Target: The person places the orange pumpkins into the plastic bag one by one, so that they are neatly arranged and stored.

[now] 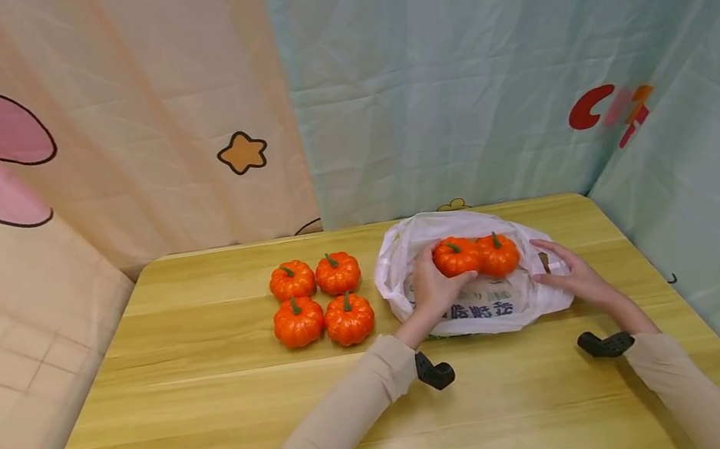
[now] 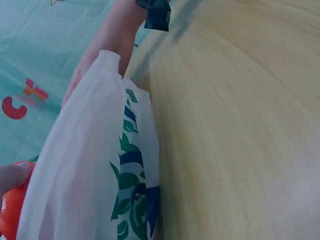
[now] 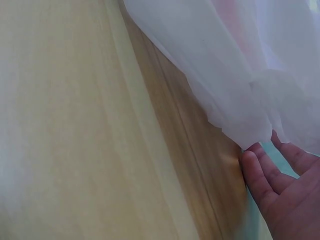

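A white plastic bag (image 1: 479,323) with dark printing lies with its mouth open on the table. My left hand (image 1: 435,285) grips a small orange pumpkin (image 1: 454,257) with a green stem, at the bag's mouth. Close against it on the right, a second pumpkin (image 1: 499,255) sits within the bag. At the bag's right end, my right hand (image 1: 573,276) holds the edge, thumb and fingers apart; in the right wrist view some fingertips are hidden by the plastic (image 3: 240,110). The left wrist view has the bag's side (image 2: 90,165) with green leaf printing.
Left of the bag, several more orange pumpkins (image 1: 349,318) stand in two rows on the wooden table (image 1: 206,410). Printed curtains (image 1: 449,71) hang behind the table and at both sides. A black device (image 1: 435,372) is worn at each wrist.
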Available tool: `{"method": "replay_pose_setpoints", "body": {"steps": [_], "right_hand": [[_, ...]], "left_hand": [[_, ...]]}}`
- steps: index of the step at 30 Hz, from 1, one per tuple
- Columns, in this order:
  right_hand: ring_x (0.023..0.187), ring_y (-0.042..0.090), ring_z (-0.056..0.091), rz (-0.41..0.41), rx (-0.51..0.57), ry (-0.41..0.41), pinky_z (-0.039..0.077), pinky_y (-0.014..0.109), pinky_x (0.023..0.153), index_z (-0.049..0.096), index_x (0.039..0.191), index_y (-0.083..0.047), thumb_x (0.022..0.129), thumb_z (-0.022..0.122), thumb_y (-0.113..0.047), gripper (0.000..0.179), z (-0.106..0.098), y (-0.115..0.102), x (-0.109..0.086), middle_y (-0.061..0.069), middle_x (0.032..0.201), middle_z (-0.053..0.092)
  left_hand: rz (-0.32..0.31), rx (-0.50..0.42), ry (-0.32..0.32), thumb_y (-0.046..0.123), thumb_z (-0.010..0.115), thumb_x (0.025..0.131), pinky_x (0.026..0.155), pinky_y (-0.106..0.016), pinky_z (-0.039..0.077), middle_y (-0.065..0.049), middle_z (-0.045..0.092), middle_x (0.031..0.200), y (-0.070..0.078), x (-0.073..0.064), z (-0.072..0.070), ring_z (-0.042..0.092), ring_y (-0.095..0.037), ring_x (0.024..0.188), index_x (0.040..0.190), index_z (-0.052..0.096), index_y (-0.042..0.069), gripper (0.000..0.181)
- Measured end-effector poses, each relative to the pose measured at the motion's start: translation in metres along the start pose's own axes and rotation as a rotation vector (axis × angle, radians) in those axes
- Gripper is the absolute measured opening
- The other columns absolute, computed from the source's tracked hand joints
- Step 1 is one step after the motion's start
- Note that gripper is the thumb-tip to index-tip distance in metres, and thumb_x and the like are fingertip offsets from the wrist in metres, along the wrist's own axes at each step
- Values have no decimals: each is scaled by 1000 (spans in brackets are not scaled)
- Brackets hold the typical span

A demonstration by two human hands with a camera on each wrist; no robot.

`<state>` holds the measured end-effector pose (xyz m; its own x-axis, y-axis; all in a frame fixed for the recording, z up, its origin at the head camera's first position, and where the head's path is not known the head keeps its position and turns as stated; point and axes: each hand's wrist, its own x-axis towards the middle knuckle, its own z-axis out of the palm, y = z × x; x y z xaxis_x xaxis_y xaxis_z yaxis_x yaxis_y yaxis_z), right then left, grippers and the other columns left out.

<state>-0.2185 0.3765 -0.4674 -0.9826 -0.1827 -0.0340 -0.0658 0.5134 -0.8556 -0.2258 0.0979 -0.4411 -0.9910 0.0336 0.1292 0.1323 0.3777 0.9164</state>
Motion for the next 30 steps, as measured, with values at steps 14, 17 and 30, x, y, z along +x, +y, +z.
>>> {"method": "replay_pose_setpoints", "body": {"steps": [14, 17, 30], "right_hand": [[143, 51, 2, -7, -4, -8, 6, 78, 104, 22, 151, -7, 93, 62, -18, 72, 0, -2, -1, 25, 159, 7], [142, 51, 2, -11, 6, -7, 5, 77, 104, 22, 151, -6, 92, 62, -15, 72, 1, -1, -1, 25, 159, 7], [142, 51, 2, -6, 0, -3, 6, 78, 103, 21, 151, -6, 92, 62, -14, 73, 1, 0, 0, 25, 159, 6]], "left_hand": [[-10, 61, 44, 24, 83, 73, 106, -41, 42, -5, 55, 136, -17, 8, 6, 52, -24, 123, 137, 48, 14, 73], [-10, 75, 52, 24, 83, 74, 105, -41, 42, -6, 55, 135, -19, 9, 8, 53, -25, 123, 137, 48, 13, 73], [-55, 29, 76, 14, 83, 73, 104, -41, 43, -14, 54, 130, -23, 9, 10, 53, -29, 121, 128, 43, 6, 68]]}}
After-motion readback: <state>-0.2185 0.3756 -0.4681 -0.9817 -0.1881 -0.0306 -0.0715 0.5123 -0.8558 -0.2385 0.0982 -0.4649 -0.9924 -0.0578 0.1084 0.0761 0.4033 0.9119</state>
